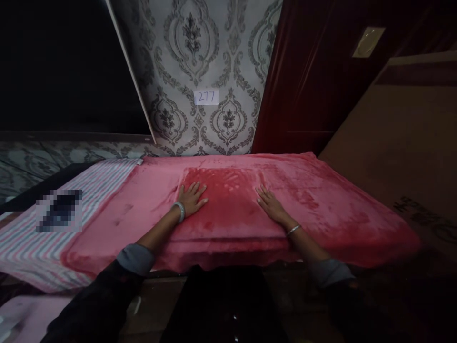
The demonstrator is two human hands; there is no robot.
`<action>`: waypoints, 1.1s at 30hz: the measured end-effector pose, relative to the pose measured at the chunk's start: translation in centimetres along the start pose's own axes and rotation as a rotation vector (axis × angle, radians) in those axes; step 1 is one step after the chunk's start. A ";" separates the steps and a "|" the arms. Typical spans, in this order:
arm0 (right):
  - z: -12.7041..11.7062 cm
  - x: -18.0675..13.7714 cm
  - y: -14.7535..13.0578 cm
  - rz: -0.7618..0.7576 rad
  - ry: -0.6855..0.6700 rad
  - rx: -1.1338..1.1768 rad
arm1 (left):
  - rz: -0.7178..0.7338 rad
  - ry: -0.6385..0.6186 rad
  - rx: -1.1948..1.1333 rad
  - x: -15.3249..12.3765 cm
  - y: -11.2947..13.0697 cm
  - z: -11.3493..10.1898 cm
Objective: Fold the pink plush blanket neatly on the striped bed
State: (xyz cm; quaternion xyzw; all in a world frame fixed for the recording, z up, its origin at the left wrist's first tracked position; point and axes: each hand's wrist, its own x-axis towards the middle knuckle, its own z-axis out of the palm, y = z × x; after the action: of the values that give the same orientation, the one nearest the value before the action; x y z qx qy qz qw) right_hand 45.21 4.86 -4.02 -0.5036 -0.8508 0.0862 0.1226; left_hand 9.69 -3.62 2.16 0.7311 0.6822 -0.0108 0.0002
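Note:
A plush pink-red blanket covers the surface in front of me. At its middle lies a folded plush piece of the same colour, roughly rectangular, with a thick rounded front edge. My left hand rests flat on the left side of this folded piece, fingers spread. On its right side my right hand lies flat, fingers stretched out and pointing up and left. Both palms face down, and neither hand grasps anything. Whether the folded piece is separate from the blanket beneath I cannot tell.
A striped cloth lies at the left, with a pixelated dark object on it. A large dark screen stands behind it. A big cardboard box leans at the right. A paper marked 277 is on the patterned wall.

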 end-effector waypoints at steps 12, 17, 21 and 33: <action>-2.1 4.6 -9.0 -0.028 0.035 -0.153 | 0.028 0.046 -0.067 -0.9 9.4 -0.1; -0.6 4.5 -7.6 0.091 0.071 -0.183 | 0.019 0.028 -0.057 -0.7 9.0 1.0; -0.9 4.2 -5.8 0.213 0.040 -0.182 | 0.024 0.048 -0.063 -0.8 9.0 1.5; -3.9 8.4 -6.2 0.174 0.040 -0.132 | -0.044 0.093 -0.199 4.7 -1.2 -3.7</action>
State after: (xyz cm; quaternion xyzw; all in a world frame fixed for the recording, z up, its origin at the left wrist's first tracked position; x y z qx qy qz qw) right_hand 37.28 9.37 2.43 -0.5842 -0.8051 0.0302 0.0982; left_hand 8.84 1.23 5.80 0.7120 0.6950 0.0910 0.0408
